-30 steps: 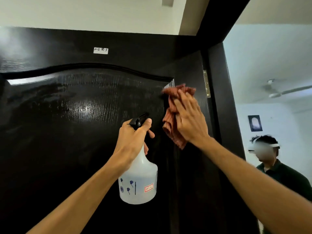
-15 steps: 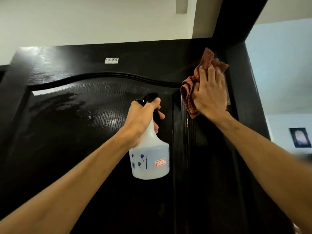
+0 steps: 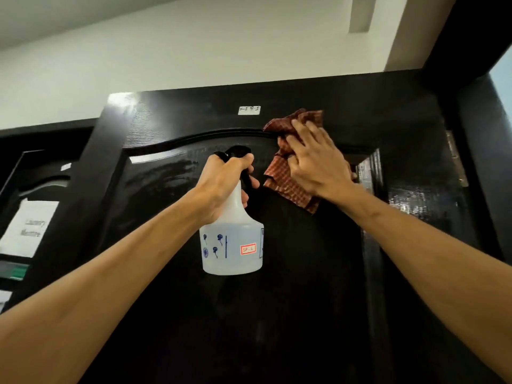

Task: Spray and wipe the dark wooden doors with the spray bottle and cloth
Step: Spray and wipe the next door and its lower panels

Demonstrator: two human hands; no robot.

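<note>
Bottle [image 3: 232, 245] left of cloth [image 3: 288, 187], seemingly apart

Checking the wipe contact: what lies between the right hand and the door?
The head view shows the checked cloth between the right hand and the dark door, pressed against the wood near the panel's arched top.

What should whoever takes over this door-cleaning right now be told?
Left hand grips the spray bottle at its neck, upright, in front of the door.
Right hand presses the red checked cloth flat on the dark door, at the arched moulding near the top.
Done: a smeared wet sheen shows left of the bottle.
Left: probably wipe that sheen, then work downward; the second dark door at far left looks untreated, though it is hard to judge.
</note>
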